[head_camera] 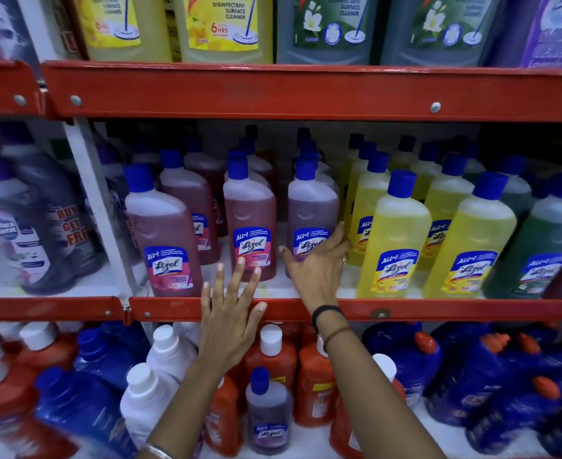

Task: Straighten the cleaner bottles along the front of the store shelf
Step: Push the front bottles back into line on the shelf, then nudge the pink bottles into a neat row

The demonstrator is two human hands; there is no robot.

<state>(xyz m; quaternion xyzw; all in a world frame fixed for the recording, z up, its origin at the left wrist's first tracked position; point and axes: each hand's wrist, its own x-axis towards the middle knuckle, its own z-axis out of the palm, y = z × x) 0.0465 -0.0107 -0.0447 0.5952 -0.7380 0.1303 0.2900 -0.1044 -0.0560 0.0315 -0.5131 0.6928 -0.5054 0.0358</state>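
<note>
Cleaner bottles with blue caps stand in rows on the middle shelf [438, 308]. A pink bottle [165, 233] stands at the front left, tilted a little. Another pink bottle [250, 223] stands set back, and a purple bottle [311, 213] stands beside it, also set back. Yellow bottles [397, 240] line the front at the right. My right hand [319, 263] wraps around the lower front of the purple bottle, thumb on its left side. My left hand [231, 309] is spread open over the shelf's red front rail, just below the second pink bottle, holding nothing.
A green bottle [538, 246] stands at the far right of the shelf, and large dark bottles [41, 226] stand left of the white upright post [94, 200]. Large yellow and green cleaner jugs [223, 24] fill the shelf above. Orange, blue and white bottles [273, 356] crowd the shelf below.
</note>
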